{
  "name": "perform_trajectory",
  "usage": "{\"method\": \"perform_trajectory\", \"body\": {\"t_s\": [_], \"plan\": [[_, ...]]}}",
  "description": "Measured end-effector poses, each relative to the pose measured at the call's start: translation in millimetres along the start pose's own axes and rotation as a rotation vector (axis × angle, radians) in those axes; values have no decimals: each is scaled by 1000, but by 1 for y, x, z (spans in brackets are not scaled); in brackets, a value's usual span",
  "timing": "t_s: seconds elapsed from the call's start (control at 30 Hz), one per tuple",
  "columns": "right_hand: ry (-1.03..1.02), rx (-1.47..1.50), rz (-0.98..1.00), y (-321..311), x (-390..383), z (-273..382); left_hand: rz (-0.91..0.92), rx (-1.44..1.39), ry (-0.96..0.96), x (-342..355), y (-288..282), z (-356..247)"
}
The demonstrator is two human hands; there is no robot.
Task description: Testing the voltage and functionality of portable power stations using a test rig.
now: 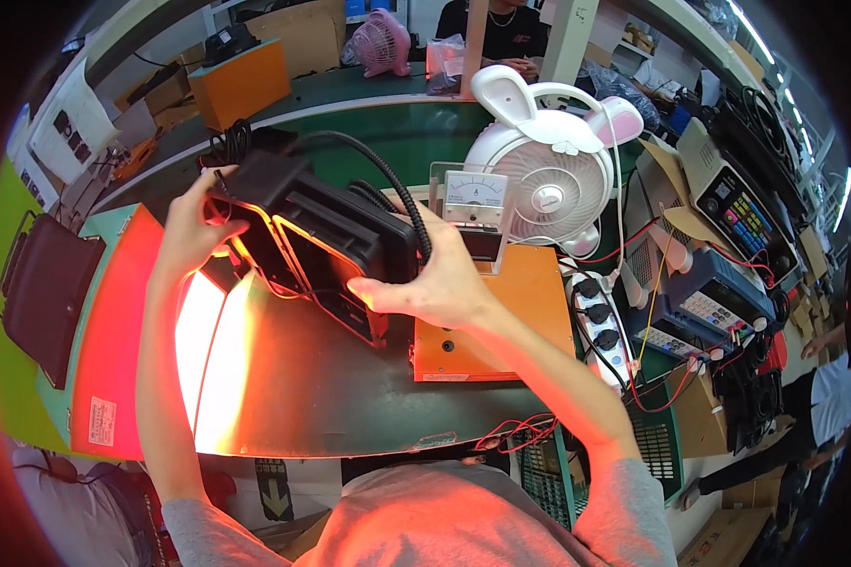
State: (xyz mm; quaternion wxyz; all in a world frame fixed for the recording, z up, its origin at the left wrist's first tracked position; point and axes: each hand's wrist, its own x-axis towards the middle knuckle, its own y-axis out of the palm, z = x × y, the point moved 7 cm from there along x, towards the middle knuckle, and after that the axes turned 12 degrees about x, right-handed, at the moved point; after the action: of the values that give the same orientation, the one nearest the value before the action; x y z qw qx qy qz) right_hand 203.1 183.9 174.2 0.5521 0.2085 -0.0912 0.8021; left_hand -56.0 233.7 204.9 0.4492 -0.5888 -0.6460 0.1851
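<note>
A black boxy lamp unit (326, 203) with hinged panels is held tilted above the bench between my two hands. Orange light glows along its inner edges, and a bright white and red glow falls on the bench below it. My left hand (199, 222) grips its left edge, thumb on the near side. My right hand (435, 279) is wrapped round its right end, thumb toward me. A ribbed black cable (388, 170) arches over the unit and passes by my right hand. Thin wires hang from its lower side.
An orange box (529, 312) carries an analog meter (476, 194). Beyond stands a white rabbit-eared fan (550, 180). A power strip (600, 326) and bench instruments (728, 293) are at right. A black case (52, 293) rests at left. A person (501, 33) sits across the bench.
</note>
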Motion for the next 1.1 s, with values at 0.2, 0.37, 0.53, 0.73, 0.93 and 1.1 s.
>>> {"method": "perform_trajectory", "body": {"t_s": [0.2, 0.37, 0.53, 0.73, 0.93, 1.1], "plan": [[-360, -603, 658, 1, -9, 14, -585, 436, 148, -132, -23, -52], [-500, -794, 929, 22, -16, -15, -567, 1110, 476, -251, 28, -91], [-947, -999, 973, 39, -20, -31, -205, 903, 810, -279, 79, -108], [-722, -1341, 871, 33, -8, -70, -49, 1030, 878, -262, 117, -106], [-356, -1325, 789, 30, -37, -20, 85, 906, 830, -246, 141, -98], [-103, -994, 803, 15, -107, 50, 14, 832, 724, -248, 135, -110]]}}
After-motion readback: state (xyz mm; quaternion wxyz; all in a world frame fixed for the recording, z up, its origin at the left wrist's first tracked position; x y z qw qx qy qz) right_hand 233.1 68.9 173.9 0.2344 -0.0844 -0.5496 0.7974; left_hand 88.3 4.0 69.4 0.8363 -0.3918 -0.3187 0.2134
